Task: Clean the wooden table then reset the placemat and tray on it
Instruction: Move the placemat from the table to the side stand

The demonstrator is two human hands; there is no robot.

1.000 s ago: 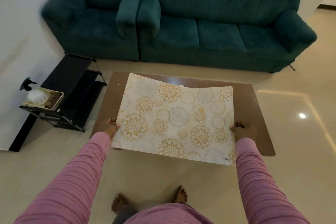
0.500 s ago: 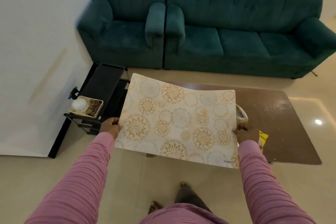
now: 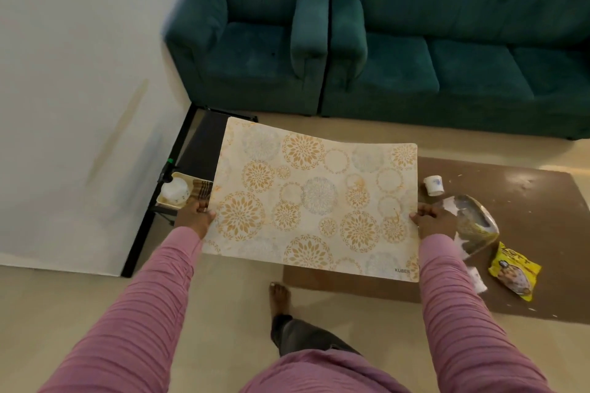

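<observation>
Both hands grip the placemat (image 3: pixel 316 201): the left hand (image 3: pixel 194 217) has its fingers curled on the left short edge, and the right hand (image 3: pixel 432 222) holds the right edge the same way. The sheet hangs in the air between them, bowed along its far edge. It is partly over the floor (image 3: pixel 223 297) and partly over the near-left end of the wooden surface (image 3: pixel 542 201).

Judged from this, the task is at its clearing stage and most of it is left. The surface looks unwiped and is not yet cleared. On the black rack (image 3: pixel 204 143) by the wall, well apart from the surface, sits a cream tray (image 3: pixel 194 178) with a white pot (image 3: pixel 175 191) in it. This is probably the tray to be reset later.

On the surface lie:
- a glossy dish-like piece (image 3: pixel 472 223) just beside the right hand, which I cannot identify
- a yellow snack packet (image 3: pixel 514 271)
- a small cup (image 3: pixel 433 185) on its side
- paper scraps (image 3: pixel 477 277)
- pale specks (image 3: pixel 523 183) scattered across the brown top

What remains is parking the mat, removing the litter, wiping, then laying the mat and tray back.
</observation>
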